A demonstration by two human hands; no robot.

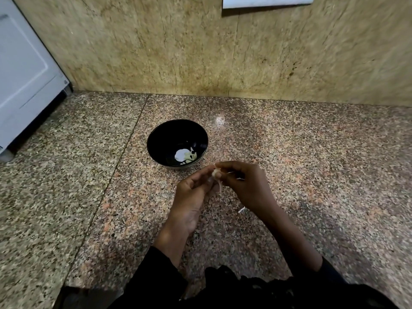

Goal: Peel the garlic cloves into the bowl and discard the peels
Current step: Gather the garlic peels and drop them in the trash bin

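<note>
A black bowl stands on the speckled granite counter, with a few pale peeled garlic pieces at its bottom beside a bright reflection. Just in front of the bowl, both hands meet over the counter. My left hand holds a garlic clove in its fingertips, with a strip of loose skin hanging below it. My right hand pinches the clove's skin from the right with curled fingers. Most of the clove is hidden by the fingers.
A small white scrap of peel lies on the granite counter under my right wrist. A white appliance stands at the far left. A tan stone wall backs the counter, with a white sheet hanging at its top.
</note>
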